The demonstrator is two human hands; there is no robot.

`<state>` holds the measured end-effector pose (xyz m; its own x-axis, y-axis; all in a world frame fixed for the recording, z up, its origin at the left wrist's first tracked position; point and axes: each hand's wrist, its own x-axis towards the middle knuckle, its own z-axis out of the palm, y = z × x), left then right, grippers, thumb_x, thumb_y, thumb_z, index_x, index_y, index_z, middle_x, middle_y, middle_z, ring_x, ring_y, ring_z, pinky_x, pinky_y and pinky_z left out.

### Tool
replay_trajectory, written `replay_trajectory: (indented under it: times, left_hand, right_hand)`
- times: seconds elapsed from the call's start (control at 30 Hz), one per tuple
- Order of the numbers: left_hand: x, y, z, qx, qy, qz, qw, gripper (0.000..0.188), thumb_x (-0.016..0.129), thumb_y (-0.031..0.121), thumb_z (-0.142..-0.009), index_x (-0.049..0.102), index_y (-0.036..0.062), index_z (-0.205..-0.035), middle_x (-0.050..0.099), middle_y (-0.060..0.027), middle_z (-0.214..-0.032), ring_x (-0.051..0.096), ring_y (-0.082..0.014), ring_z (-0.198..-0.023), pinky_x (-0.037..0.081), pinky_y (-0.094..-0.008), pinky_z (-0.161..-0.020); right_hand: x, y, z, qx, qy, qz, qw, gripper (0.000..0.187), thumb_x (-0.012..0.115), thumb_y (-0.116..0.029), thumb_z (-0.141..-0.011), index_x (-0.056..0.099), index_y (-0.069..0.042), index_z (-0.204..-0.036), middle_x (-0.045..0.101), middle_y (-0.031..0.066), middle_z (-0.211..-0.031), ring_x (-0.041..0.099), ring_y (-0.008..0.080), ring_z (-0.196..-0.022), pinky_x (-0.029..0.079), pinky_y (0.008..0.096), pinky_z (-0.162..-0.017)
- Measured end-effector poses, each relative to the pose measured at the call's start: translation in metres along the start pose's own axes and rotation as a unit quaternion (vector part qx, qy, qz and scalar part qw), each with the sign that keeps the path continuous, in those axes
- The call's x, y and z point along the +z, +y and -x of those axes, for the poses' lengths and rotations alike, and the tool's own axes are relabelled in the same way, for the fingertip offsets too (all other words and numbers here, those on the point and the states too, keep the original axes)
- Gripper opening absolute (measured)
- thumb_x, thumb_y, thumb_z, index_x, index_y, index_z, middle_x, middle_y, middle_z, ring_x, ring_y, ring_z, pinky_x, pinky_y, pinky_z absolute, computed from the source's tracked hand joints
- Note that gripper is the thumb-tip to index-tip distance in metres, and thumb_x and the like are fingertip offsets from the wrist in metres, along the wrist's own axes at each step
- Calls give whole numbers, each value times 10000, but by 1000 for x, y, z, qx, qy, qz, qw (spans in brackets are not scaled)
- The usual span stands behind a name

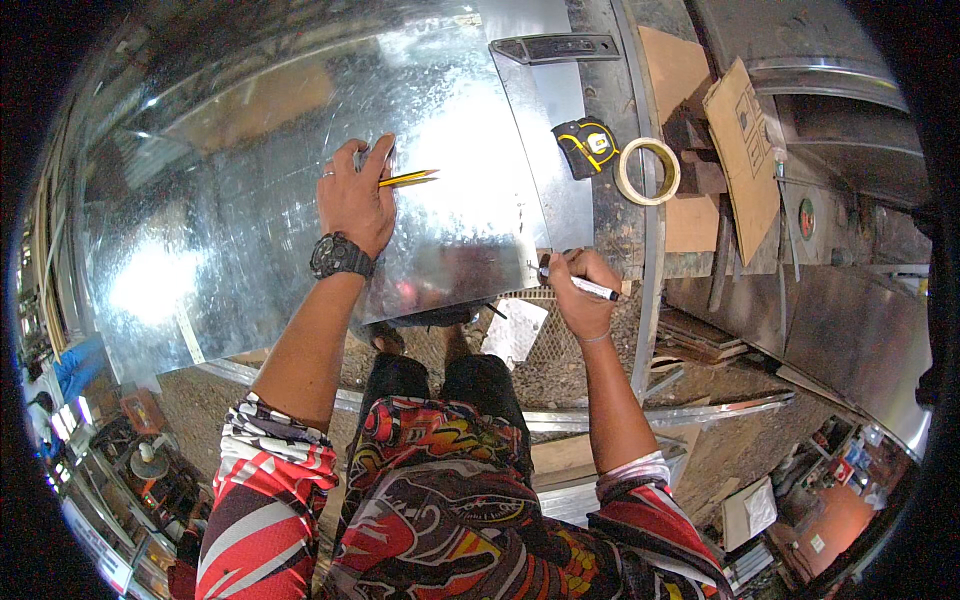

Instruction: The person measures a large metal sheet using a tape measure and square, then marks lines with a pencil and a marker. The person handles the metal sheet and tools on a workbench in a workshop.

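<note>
A large shiny metal sheet [250, 215] covers most of the bench in front of me. My left hand [355, 205] rests on it, with a yellow-and-black pencil [408, 178] held at the thumb, its point toward the right. Between the fingers of my right hand [584, 312] is a white marker with a dark end [596, 288]. That dark end is at the sheet's near right corner, beside small dark marks; whether the tip touches the metal I cannot tell.
Right of the sheet lie a black-and-yellow tape measure [586, 147] and a roll of tape [647, 171]. A dark flat tool [555, 48] lies across the sheet's far right edge. Cardboard [745, 160] leans farther right. Metal strips [690, 412] lie low near my legs.
</note>
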<state>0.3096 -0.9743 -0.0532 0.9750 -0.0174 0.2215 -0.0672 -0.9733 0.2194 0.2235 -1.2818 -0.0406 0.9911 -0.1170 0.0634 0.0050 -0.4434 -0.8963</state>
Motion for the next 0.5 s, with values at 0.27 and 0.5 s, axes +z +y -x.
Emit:
replay_trajectory:
  times: [0.27, 0.5]
  left_hand:
    - [2, 0, -1, 9, 8, -7, 1000, 400, 629, 162, -970, 641, 220, -1365, 599, -169, -1280, 639, -366, -1046, 526, -484, -878]
    - [4, -1, -2, 6, 5, -1, 1000, 389, 624, 166, -978, 645, 223, -1362, 602, -170, -1279, 642, -366, -1047, 526, -479, -879]
  right_hand:
    - [-4, 7, 1, 11, 3, -27, 1000, 342, 761, -6, -872, 494, -45, -663, 581, 65, -653, 531, 117, -605, 443, 317, -572]
    - [-6, 10, 0, -12, -18, 6, 1000, 335, 753, -11, -875, 493, -39, -665, 594, 70, -652, 551, 118, -606, 455, 338, -567]
